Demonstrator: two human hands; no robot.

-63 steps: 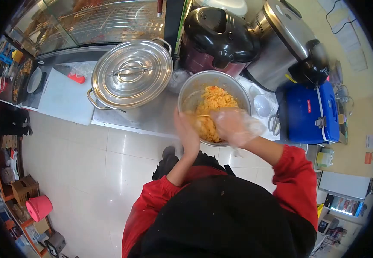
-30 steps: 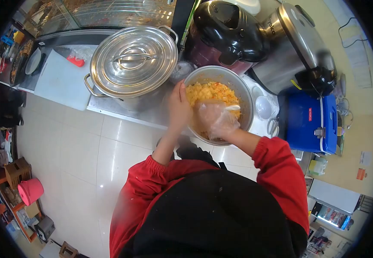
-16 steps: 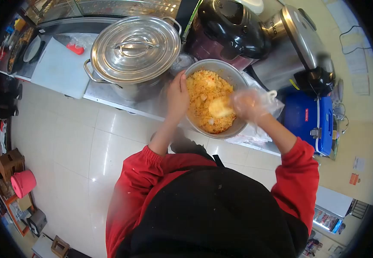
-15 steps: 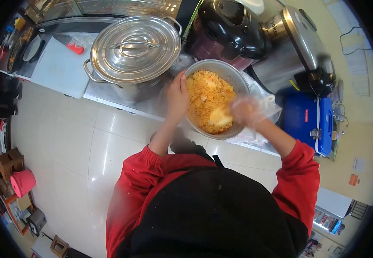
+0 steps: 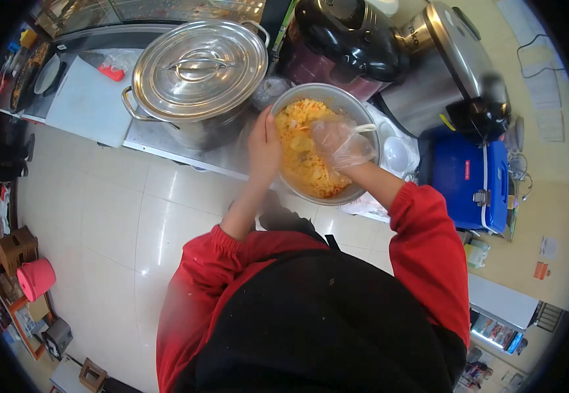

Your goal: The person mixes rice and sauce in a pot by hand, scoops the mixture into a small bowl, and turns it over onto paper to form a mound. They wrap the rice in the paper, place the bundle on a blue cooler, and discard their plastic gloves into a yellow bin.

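No writing can be read clearly; a few dark letters show on the steel cooker (image 5: 447, 59), too blurred to make out, and the blue cooler (image 5: 471, 180) carries a small red label, unreadable.

The metal bowl (image 5: 369, 141) of yellow-orange rice (image 5: 301, 167) stands on the counter (image 5: 160, 141), just in front of the black-lidded cooker (image 5: 346, 36) and beside the big lidded pot (image 5: 196, 65). The left hand (image 5: 263, 145), bare, is curled over the bowl's near-left rim, gripping it. The right hand (image 5: 339, 141), in a clear plastic glove, is inside the bowl above the rice, fingers bent loosely around a pale utensil handle whose tip pokes out towards the rim; how firmly it grips cannot be told.
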